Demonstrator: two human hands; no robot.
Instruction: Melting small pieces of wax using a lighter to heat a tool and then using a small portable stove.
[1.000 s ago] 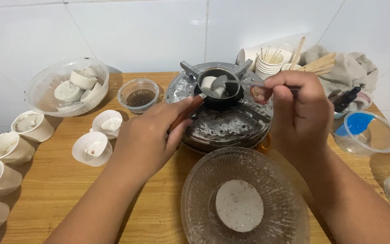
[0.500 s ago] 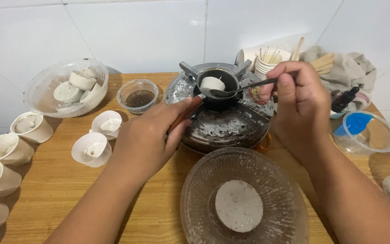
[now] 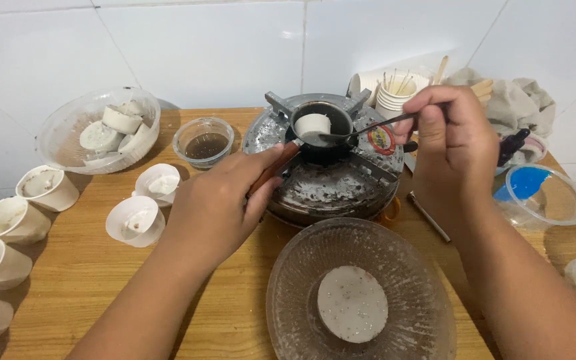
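Head view, looking down on a wooden worktop (image 3: 88, 267) against a white tiled wall.

Centre of the frame: left hand (image 3: 218, 200), grip clenched around the reddish wooden handle (image 3: 271, 170) of a small dark pot (image 3: 321, 130). Pot seated on the metal supports of a round, spattered stove (image 3: 328, 180), upper centre. Inside the pot, a white wax block (image 3: 313, 125) lying in dark liquid.

Right of centre: right hand (image 3: 451, 150), grip pinched on the end of a metal spoon (image 3: 361, 132). Spoon bowl dipped into the pot, just beside and seemingly touching the wax block.

Bottom centre: a ribbed glass bowl (image 3: 288, 293) holding a flat white disc (image 3: 353, 303), just in front of the stove.

Upper left: a clear plastic bowl (image 3: 55, 133) filled with white wax pieces; near it, a small glass bowl (image 3: 225, 137) of brown liquid. Along the left edge and left of centre: paper cups (image 3: 48, 188) tipped on their sides, white residue inside.

Upper right: stacked paper cups (image 3: 395, 100) with wicks, wooden sticks (image 3: 480, 88), a crumpled grey cloth (image 3: 521, 100), a dark dropper bottle (image 3: 511, 147). Right edge: a clear tub (image 3: 568, 193) with a blue patch inside. On the worktop between stove and right forearm, a thin metal rod (image 3: 428, 217).
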